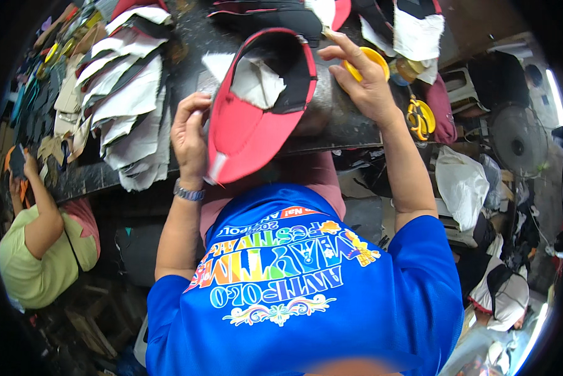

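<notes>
A red and black shoe upper (pixel 256 128) is held tilted over the near edge of the dark table, its opening facing up. Black lining and a loose-edged white fabric piece (pixel 256 83) show inside it. My left hand (pixel 190 133), with a watch on the wrist, grips the upper's left edge. To the right of the upper, my right hand (pixel 364 78) is raised with its fingers apart, and I see nothing held in it. Behind that hand is a round yellow object (pixel 376 61), partly covered by it.
Layered white-lined pieces (pixel 128 106) are stacked at left on the table (pixel 190 31). More uppers (pixel 265 17) lie at the far side. Yellow-handled scissors (pixel 416 118) and a jar (pixel 405 70) stand at right. A co-worker's hand (pixel 27 166) works at far left. A fan (pixel 518 143) is at right.
</notes>
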Motion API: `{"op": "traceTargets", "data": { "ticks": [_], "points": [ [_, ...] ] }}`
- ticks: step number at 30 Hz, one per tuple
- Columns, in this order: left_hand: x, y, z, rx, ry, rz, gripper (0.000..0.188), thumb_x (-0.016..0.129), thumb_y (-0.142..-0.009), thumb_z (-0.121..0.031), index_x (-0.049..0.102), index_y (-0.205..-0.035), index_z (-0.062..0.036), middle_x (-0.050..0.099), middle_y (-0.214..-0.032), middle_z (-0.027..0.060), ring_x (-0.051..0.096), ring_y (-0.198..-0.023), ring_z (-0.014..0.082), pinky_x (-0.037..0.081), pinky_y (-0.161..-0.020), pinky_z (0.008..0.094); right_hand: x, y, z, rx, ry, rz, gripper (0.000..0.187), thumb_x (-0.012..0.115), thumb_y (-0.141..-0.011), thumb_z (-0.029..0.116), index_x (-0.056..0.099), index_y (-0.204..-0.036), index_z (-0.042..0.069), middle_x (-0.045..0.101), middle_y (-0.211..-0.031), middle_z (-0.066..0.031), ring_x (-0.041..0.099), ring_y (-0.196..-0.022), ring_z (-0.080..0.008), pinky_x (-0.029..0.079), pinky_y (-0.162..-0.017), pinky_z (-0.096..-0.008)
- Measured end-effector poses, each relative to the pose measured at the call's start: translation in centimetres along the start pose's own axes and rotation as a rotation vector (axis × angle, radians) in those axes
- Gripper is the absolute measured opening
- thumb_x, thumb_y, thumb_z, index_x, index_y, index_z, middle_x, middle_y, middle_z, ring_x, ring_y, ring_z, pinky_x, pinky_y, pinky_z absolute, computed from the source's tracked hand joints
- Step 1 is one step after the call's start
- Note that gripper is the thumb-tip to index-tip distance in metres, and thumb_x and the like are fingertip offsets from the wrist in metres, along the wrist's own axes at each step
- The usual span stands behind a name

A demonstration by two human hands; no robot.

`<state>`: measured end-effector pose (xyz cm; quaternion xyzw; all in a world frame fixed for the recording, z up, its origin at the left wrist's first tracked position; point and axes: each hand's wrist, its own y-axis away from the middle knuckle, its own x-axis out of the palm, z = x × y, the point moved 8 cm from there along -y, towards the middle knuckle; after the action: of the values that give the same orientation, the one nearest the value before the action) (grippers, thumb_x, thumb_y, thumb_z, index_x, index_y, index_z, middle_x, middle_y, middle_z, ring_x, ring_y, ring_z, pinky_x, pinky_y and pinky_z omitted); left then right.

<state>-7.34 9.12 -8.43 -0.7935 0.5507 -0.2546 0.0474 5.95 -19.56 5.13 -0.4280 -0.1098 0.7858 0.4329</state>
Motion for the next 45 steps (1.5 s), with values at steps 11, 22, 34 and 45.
{"op": "traceTargets", "data": {
  "ticks": [11,22,34,45],
  "points": [
    [4.5,-4.2,-3.2,-0.085,-0.633,0.099,0.05,0.069,-0.097,-0.02,0.056,-0.142,-0.0044,0.064,-0.123,0.0078,0.064,-0.1,0.0167,0.052,-0.089,0.0313,-6.5,1.2,-11.3,0.566,1.047,0.478,0.069,0.038,-0.1,0.069,0.08,-0.113,0.016,0.07,-0.123,-0.0195,0.06,-0.125,-0.0371,0.053,-0.099,-0.0472],
    [3.4,-1.7,-3.5,-0.005,-0.604,-0.028,0.052,0.065,-0.093,-0.001,0.053,-0.143,-0.0035,0.053,-0.128,0.0137,0.061,-0.114,0.02,0.054,-0.091,0.0308,-7.4,2.0,-5.6,0.442,1.201,0.224,0.064,0.039,-0.105,0.061,0.075,-0.115,0.009,0.071,-0.096,-0.0204,0.071,-0.093,-0.039,0.055,-0.083,-0.0492],
    [7.0,-1.7,-6.3,0.045,-0.682,0.11,0.071,0.067,-0.084,0.006,0.047,-0.151,-0.0077,0.048,-0.141,0.0116,0.055,-0.071,0.0033,0.049,-0.059,0.0205,5.2,2.6,7.5,0.19,0.058,-0.017,0.042,0.076,-0.09,0.003,0.067,-0.13,0.006,0.069,-0.096,-0.0025,0.056,-0.072,-0.0038,0.049,-0.065,-0.0225],
    [10.0,-0.3,-8.5,0.535,-1.316,0.452,0.055,0.071,-0.08,0.0,0.065,-0.133,-0.0148,0.064,-0.123,0.0091,0.064,-0.113,0.0249,0.048,-0.096,0.0395,12.1,1.4,2.5,0.234,0.14,0.028,0.06,0.065,-0.087,-0.005,0.049,-0.143,0.009,0.065,-0.092,-0.0111,0.067,-0.078,-0.0213,0.054,-0.072,-0.0336]
  ]
}}
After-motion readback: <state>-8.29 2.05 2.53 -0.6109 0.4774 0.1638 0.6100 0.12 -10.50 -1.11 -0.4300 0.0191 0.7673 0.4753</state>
